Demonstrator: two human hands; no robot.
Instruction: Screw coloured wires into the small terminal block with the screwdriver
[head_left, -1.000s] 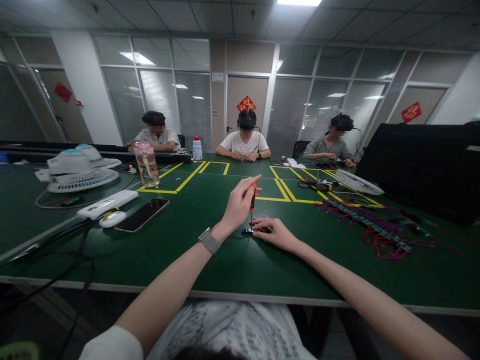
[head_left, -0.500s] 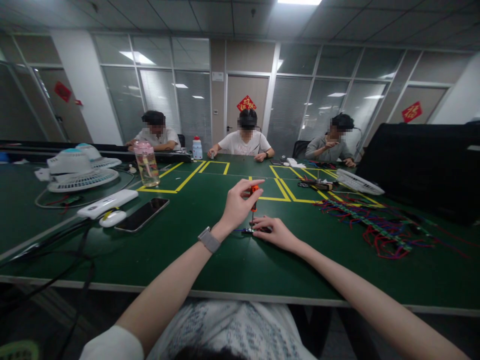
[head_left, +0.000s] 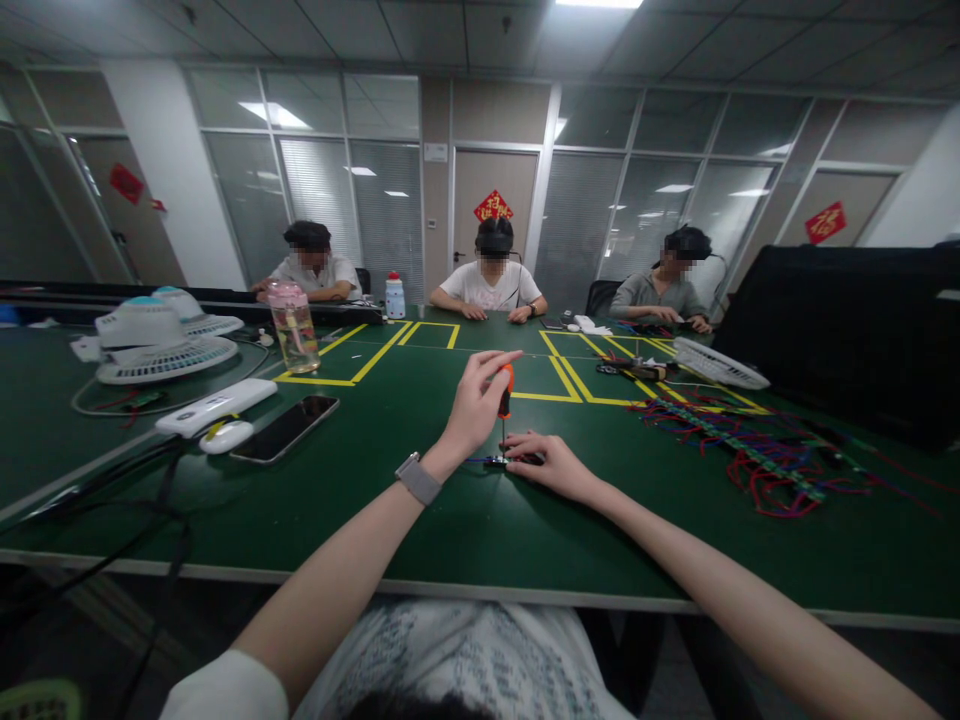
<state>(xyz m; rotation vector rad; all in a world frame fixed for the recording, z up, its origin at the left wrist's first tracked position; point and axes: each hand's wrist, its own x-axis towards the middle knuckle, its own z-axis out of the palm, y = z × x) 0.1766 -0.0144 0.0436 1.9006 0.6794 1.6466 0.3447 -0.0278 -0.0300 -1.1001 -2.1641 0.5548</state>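
My left hand is closed around the orange handle of a small screwdriver, held upright with its tip down on a small dark part lying on the green table. My right hand lies on the table just right of that part, fingers pressing it down. A watch sits on my left wrist.
A phone, a white power bank and a mouse-like item lie at left, near two fans and a bottle. Tangled red and blue wires spread at right. Three people sit across the table.
My left hand's fingers have shifted on the screwdriver handle, turning it in place. The right hand has stayed on the part. The people opposite moved their hands slightly.
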